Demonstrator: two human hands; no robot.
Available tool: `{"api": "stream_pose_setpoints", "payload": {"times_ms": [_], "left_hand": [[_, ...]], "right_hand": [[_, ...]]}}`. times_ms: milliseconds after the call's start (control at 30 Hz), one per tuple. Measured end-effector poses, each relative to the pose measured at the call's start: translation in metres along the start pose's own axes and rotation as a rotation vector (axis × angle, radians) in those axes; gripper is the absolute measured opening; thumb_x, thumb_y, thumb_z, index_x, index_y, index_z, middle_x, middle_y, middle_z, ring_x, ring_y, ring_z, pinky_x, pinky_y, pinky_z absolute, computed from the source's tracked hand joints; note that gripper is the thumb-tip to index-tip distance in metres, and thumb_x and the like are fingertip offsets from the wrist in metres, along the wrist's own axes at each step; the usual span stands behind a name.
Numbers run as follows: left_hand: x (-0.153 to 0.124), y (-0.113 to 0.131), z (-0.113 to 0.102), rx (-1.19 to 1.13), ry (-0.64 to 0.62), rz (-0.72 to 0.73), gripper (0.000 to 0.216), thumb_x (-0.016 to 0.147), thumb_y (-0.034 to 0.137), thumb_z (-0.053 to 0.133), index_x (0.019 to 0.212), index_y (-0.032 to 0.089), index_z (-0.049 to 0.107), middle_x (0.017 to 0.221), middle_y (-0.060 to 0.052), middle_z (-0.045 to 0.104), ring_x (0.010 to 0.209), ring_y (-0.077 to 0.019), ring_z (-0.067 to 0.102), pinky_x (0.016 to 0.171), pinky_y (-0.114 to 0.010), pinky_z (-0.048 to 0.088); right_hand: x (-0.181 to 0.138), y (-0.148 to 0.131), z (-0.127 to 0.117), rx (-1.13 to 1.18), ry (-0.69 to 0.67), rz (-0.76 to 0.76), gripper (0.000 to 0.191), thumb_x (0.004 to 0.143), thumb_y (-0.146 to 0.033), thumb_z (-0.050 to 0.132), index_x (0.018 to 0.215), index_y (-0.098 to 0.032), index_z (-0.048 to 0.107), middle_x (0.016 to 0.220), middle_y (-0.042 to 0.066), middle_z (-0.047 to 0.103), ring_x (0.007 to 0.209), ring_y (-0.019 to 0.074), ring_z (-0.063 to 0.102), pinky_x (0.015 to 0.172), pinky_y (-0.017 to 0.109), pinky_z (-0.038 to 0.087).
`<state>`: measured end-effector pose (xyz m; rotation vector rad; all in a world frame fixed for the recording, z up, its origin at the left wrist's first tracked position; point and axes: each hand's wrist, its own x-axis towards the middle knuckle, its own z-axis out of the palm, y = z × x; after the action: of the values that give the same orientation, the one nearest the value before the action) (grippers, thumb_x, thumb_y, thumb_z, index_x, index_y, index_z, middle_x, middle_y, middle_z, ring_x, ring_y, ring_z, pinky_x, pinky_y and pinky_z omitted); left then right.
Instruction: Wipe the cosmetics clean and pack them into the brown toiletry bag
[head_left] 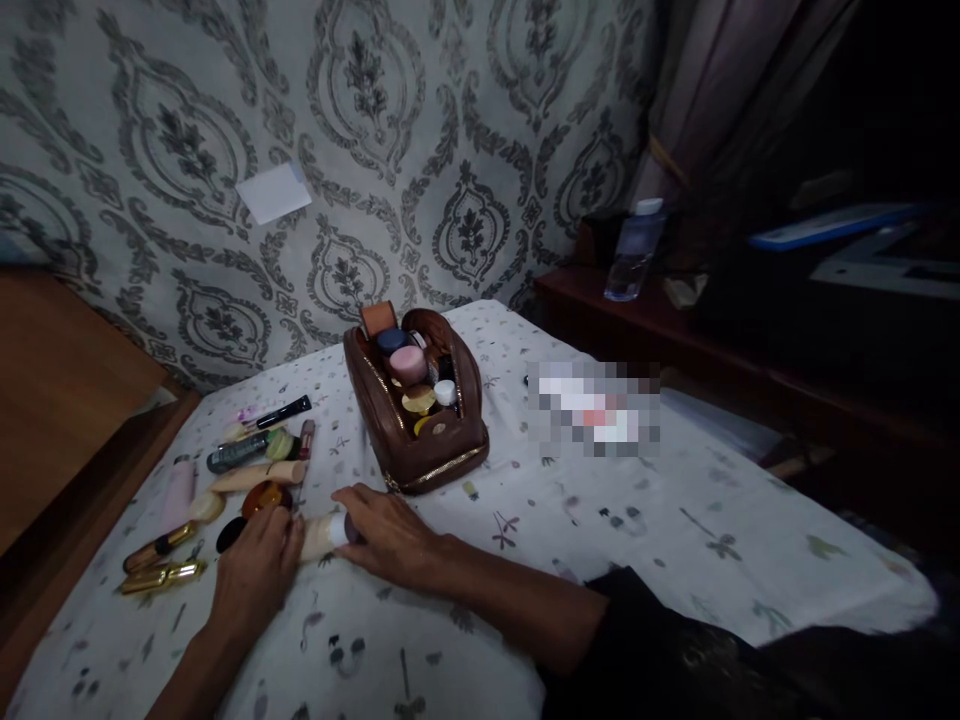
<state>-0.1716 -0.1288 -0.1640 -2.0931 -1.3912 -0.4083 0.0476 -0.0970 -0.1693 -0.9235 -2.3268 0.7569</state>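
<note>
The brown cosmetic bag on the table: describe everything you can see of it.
The brown cosmetic bag looks like leather, boxy with rounded corners, with gold-toned zips along the top opening and the base. It stands upright and unzipped on the floral tablecloth, a tan pull tab at its far end. Inside crowd small jars and compacts, a pink-lidded jar uppermost. The right hand lies just before its near corner; contact cannot be told.

Beige tube (321,537) with a white cap (339,528) lies flat on the cloth-covered surface (615,530), cap end pointing right. Its left end is hidden under the left hand (255,570). The right hand (386,535) has its fingers curled over the cap end. A round, glossy amber jar (266,497) sits just beside the tube, at the left fingertips.
</note>
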Motion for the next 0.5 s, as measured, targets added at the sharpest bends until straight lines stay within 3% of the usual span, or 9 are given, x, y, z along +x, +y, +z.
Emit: {"api": "stream_pose_setpoints", "payload": {"times_ms": [167, 300, 500], "left_hand": [[-0.002, -0.001, -0.006, -0.092, -0.051, -0.097, 0.035, 0.102, 0.040, 0.034, 0.074, 0.022, 0.046, 0.062, 0.001, 0.053, 0.058, -0.0175, 0.058, 0.056, -0.029, 0.041], [0.003, 0.004, -0.014, -0.179, -0.140, -0.143, 0.034, 0.102, 0.040, 0.034, 0.076, 0.021, 0.049, 0.067, 0.000, 0.056, 0.063, -0.0173, 0.057, 0.060, -0.029, 0.042], [0.016, 0.028, -0.022, -0.360, -0.098, -0.035, 0.027, 0.100, 0.034, 0.039, 0.092, 0.017, 0.059, 0.085, -0.007, 0.061, 0.084, -0.0220, 0.057, 0.076, -0.034, 0.047]], "right_hand": [[0.002, 0.003, 0.003, 0.037, 0.015, -0.015, 0.050, 0.083, -0.023, 0.072, 0.127, -0.016, 0.049, 0.119, 0.011, 0.061, 0.100, 0.0235, 0.063, 0.084, 0.034, 0.049], [0.003, 0.008, 0.007, 0.098, 0.041, -0.055, 0.033, 0.083, -0.019, 0.070, 0.112, -0.015, 0.055, 0.110, 0.009, 0.061, 0.096, 0.0209, 0.060, 0.083, 0.032, 0.048], [0.006, 0.012, 0.011, 0.146, 0.055, -0.077, 0.027, 0.081, -0.014, 0.069, 0.104, -0.015, 0.056, 0.101, 0.007, 0.059, 0.088, 0.0194, 0.057, 0.081, 0.032, 0.047]]}}
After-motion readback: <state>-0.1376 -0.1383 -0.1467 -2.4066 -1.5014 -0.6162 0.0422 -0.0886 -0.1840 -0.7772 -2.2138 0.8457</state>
